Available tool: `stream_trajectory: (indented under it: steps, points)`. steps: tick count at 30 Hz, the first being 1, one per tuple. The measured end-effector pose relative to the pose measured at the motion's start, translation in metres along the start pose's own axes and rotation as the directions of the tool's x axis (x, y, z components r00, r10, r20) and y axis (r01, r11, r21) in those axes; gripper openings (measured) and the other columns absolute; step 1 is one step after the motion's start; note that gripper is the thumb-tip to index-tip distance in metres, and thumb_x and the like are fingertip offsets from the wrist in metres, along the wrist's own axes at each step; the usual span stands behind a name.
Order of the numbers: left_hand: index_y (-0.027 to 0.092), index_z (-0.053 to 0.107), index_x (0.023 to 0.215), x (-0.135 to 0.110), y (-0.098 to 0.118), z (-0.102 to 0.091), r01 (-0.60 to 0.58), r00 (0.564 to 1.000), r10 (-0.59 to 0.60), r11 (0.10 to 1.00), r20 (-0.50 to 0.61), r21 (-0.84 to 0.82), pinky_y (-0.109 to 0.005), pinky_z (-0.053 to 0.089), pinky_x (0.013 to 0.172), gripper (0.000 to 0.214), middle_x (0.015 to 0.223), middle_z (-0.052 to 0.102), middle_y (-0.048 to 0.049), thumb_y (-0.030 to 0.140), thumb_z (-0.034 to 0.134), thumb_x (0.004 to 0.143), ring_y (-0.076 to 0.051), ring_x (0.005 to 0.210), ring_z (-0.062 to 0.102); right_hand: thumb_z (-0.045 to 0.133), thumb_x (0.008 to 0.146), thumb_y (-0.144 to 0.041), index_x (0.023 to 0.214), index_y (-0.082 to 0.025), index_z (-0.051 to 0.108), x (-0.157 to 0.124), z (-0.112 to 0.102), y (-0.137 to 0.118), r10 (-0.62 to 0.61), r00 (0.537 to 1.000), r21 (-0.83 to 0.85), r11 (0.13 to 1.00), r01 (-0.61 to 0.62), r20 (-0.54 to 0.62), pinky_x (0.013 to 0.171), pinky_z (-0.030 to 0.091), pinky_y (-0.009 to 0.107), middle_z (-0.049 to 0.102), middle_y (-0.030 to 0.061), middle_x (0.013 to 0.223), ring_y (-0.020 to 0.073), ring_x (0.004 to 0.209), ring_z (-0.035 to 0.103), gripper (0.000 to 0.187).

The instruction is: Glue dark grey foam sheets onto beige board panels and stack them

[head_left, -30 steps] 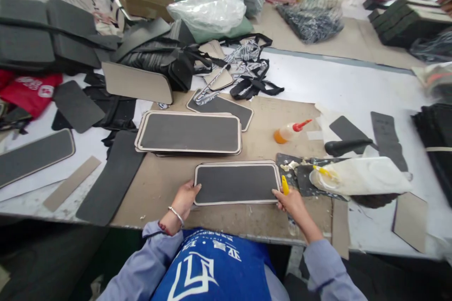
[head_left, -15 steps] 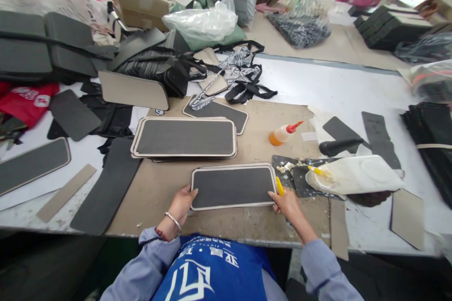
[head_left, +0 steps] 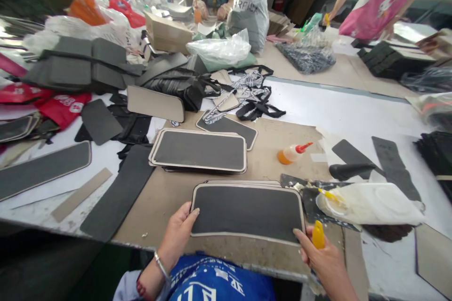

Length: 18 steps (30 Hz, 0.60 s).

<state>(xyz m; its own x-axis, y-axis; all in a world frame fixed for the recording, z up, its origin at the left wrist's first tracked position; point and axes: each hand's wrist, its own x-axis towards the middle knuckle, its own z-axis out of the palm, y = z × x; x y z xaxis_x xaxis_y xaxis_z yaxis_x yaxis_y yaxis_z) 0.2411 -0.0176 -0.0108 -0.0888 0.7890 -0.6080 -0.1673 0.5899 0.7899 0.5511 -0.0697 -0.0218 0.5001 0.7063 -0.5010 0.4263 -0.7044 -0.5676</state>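
A dark grey rectangular panel with a pale border (head_left: 247, 211) is held level between my two hands, close to the table's front edge. My left hand (head_left: 180, 228) pinches its left end, thumb on top. At the right end, my right hand (head_left: 319, 249) pinches the lower corner and also keeps a yellow-handled tool (head_left: 318, 235) among its fingers; the tool's working end is hidden. Edges of more panels show just behind the held one. Farther back lies a stack of similar panels (head_left: 199, 150). The fingers under the panel are hidden.
To the right are a squeeze bottle with a red tip (head_left: 293, 153), a white plastic container (head_left: 374, 202) with pale paste by it, and a black-handled tool (head_left: 351, 170). Straps (head_left: 254, 99) and black pieces lie behind. Across the table stands a person in a pink apron (head_left: 383, 2).
The held panel looks larger and nearer, raised off the pieces beneath it, with both hands still at its ends. My view has tilted upward and shifted left.
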Motion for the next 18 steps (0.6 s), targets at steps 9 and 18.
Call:
stream_trajectory:
  steps: [9,18]
  points:
    - [0.015,0.062,0.087,0.048,0.109,-0.064,-0.333,0.938,0.333,0.943,-0.096,0.012,-0.029,0.046,0.07,0.038,0.077,0.068,-0.0029,0.037,0.069,0.056,-0.019,0.073,0.06,0.051,0.062,-0.055,0.063,-0.023,0.039,0.031,0.048,-0.141,-0.271,0.947,0.199,0.951,0.236,0.173,0.035,0.03,0.021,0.045,-0.0055,0.033,0.0098,0.031,0.038,0.035]
    - [0.019,0.061,0.068,0.111,0.141,-0.088,-0.37,0.774,0.561,0.776,-0.293,0.51,-0.028,0.042,0.066,0.013,0.064,0.062,-0.0023,0.022,0.065,0.056,-0.02,0.066,0.057,0.047,0.073,-0.043,0.057,-0.022,0.042,0.068,0.082,-0.183,-0.391,0.907,-0.254,0.871,0.42,0.158,0.044,0.036,0.024,0.052,-0.0022,0.044,0.0127,0.039,0.049,0.026]
